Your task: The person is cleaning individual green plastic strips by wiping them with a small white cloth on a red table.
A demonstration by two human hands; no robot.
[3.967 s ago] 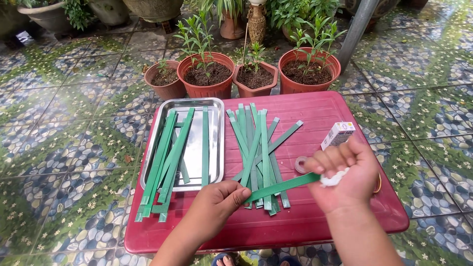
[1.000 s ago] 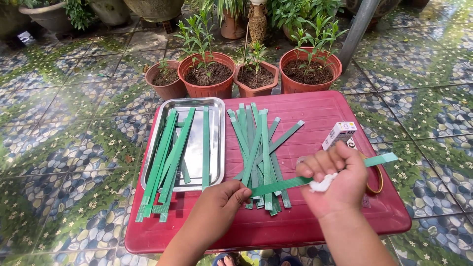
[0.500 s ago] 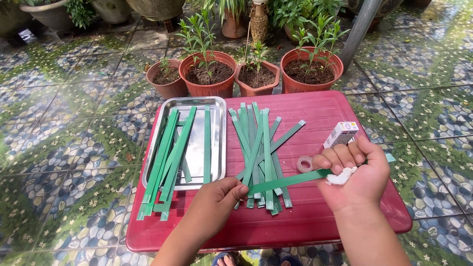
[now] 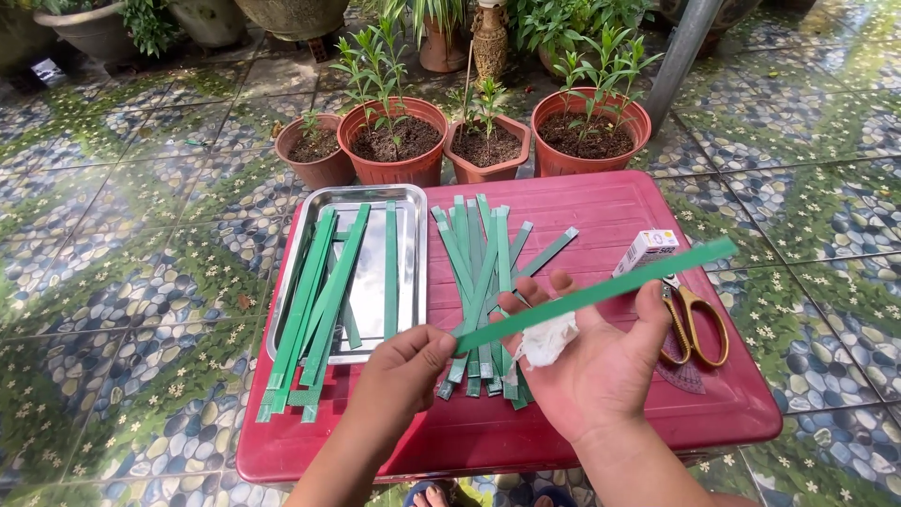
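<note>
Clearly flat green strip (image 4: 601, 293), long, narrow, slanting across open right hand (image 4: 591, 361)

home garden patio | potted plants (image 4: 394, 141) | pebble-patterned floor tiles (image 4: 141, 282)

The left hand (image 4: 405, 368) pinches the near end of the green strip (image 4: 601, 293), so that tip is hidden under its fingers. Both forearms are cut off by the bottom edge. The right hand (image 4: 591, 366) covers most of the white wad (image 4: 549, 340) in its palm and hides the near ends of some strips in the loose pile (image 4: 479, 282). The scissors (image 4: 693, 324) show only handles; the blades lie behind the thumb and strip. Beneath the red tabletop (image 4: 601, 207), feet are barely visible. The far pots (image 4: 84, 28) are cropped by the top edge.
</note>
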